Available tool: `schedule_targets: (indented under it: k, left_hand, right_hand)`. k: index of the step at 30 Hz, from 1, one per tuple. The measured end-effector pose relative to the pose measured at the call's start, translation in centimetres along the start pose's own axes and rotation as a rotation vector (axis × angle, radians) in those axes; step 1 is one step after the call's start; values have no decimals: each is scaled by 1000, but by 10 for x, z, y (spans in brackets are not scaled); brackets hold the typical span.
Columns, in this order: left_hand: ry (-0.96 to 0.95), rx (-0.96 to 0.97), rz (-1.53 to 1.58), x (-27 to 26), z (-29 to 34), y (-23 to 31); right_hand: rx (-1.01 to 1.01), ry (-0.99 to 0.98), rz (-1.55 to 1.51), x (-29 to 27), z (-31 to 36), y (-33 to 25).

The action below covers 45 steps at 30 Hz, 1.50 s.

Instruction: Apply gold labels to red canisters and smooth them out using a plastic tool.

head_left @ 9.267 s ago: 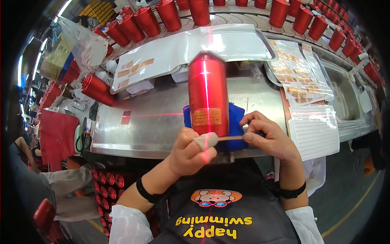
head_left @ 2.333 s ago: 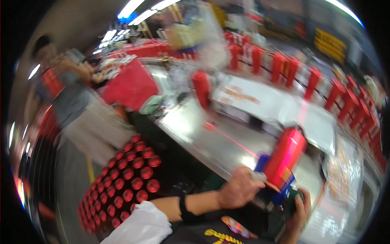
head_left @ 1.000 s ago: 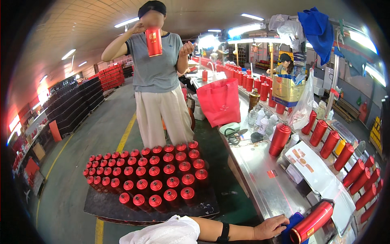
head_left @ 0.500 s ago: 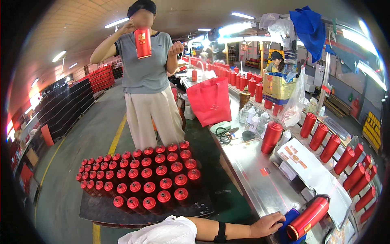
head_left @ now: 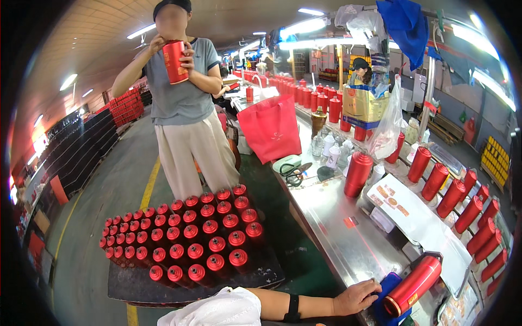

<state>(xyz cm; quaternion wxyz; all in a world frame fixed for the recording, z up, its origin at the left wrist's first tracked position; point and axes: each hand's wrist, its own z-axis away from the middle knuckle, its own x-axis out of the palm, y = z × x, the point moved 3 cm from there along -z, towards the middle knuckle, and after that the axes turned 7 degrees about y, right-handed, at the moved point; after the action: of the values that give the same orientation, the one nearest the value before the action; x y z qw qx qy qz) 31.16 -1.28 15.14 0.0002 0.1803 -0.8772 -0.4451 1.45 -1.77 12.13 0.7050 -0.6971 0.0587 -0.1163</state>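
My left hand [head_left: 356, 298] rests at the metal bench's near edge, fingers loosely bent and apart, with nothing visible in them. Its fingertips lie beside a blue pad [head_left: 387, 288]. On that pad a shiny red bottle [head_left: 414, 285] with gold print lies tilted, its base toward me, close to my fingers but apart from them. A dark support shows behind its upper end. My right hand is out of view.
Many red bottles [head_left: 216, 262] stand in rows on a dark low platform [head_left: 141, 288]. A co-worker [head_left: 182, 98] stands behind, holding a red bottle [head_left: 175, 62]. The bench [head_left: 326, 220] carries an upright bottle [head_left: 358, 174], a white sheet [head_left: 413, 212], scissors [head_left: 293, 176] and a red bag [head_left: 270, 130].
The co-worker has brought a second hand to the held bottle and tilted it. The view has shifted slightly. My left hand and the lying bottle stay the same.
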Motion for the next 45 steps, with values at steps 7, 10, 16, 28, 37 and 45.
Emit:
schedule_targets:
  k: [7,10,16,28,37,45]
  left_hand:
    - [-116,-182,-17,-10,-7,8]
    - [-139,-154,64,-22,-14,18]
    - [-322,150,-146,-12,-38,35]
    - [-356,267,-224,12,-55,36]
    - [-299,304,-217,20,-59,22]
    - [-334,462,-355,26,-65,28]
  right_hand:
    - [25,-6,-341,33,11,-22]
    - [-57,58,-220,38,29,-55]
    - [-857,-99,550,71,50,-136]
    - [-1123,-297,984,126,57,-145]
    - [-1053,-291,890,121,49,-133]
    - [-1053,-265,826,113,43,-125]
